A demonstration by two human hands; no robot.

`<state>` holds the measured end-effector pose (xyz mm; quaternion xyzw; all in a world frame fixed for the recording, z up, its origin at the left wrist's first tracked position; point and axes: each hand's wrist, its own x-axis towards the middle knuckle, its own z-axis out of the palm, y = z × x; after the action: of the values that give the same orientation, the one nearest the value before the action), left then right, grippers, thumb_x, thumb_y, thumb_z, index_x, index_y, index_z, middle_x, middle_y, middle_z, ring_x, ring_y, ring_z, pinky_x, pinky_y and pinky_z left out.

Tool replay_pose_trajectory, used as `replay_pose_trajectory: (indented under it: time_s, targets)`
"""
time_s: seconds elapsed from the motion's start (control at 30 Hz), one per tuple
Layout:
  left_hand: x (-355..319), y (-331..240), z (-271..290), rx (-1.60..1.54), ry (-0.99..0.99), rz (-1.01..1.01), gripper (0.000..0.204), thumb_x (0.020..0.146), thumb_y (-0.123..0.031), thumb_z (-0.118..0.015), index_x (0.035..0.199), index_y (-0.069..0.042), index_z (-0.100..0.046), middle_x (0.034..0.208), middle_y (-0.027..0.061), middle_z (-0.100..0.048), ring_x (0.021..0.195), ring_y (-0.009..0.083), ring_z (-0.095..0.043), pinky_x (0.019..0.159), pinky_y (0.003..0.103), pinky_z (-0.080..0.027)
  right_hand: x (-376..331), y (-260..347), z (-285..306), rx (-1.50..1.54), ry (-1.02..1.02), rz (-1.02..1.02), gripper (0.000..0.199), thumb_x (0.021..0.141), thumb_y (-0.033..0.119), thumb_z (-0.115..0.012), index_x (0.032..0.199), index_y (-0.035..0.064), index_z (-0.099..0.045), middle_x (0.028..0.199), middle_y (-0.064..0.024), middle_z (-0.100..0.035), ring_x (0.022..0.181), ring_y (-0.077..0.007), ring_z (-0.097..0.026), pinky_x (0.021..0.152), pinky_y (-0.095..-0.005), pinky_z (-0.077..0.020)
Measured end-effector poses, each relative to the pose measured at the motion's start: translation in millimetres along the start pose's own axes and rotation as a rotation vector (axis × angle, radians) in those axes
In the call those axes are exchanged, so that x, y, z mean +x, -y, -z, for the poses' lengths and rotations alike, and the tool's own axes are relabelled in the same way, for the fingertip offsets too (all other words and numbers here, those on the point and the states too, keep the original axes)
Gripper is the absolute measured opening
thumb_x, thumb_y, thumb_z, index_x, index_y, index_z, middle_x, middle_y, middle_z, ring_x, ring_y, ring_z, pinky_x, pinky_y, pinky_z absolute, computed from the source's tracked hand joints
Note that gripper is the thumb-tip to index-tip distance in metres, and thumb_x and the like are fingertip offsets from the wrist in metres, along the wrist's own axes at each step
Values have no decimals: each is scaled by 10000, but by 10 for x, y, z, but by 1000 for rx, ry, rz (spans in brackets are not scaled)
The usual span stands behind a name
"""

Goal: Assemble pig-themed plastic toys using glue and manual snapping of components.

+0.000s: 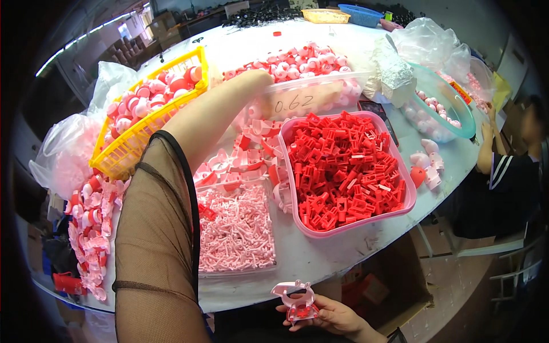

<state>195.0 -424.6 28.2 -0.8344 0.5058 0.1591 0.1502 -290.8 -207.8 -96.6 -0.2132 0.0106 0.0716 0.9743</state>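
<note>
My right hand (pixel 334 316), low at the table edge (pixel 343 251), has its fingers closed on a pink and red plastic piece (pixel 297 300), which stands upright, long axis vertical, pink loop uppermost. My left arm (pixel 200 131) extends far across the table; its hand is hidden behind the clear tub (pixel 311 94), so I cannot tell its grip. The tray of red clips (pixel 343 168) lies ahead of the right hand, nearer to it.

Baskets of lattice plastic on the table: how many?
3: a yellow basket of pink-red parts at left, a flat yellow basket and a blue basket at the far edge. Others may be hidden behind bags.
</note>
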Motion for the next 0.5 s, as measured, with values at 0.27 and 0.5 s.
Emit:
replay_pose_trajectory:
  time_s: [0.27, 0.5]
  targets:
    - [-46, -20, -8, 7, 20, 3, 572, 703, -237, -727, 1250, -150, -581, 1237, 114, -571, 1035, 230, -604, 847, 359, -501, 1, -12, 2, 20, 11, 0, 628, 964, 281, -482, 1440, -11, -194, 1447, -227, -303, 1267, -311, -435, 1036, -422, -380]
    - [-65, 21, -21, -17, 38, -38, 580, 700, -234, -729, 1253, -146, -577, 1245, 116, -566, 1030, 231, -606, 842, 359, -505, -46, -27, -21, -12, 6, 4, 610, 970, 282, -471, 1437, -6, -205, 1441, -216, -317, 1260, -300, -444, 1038, -416, -381]
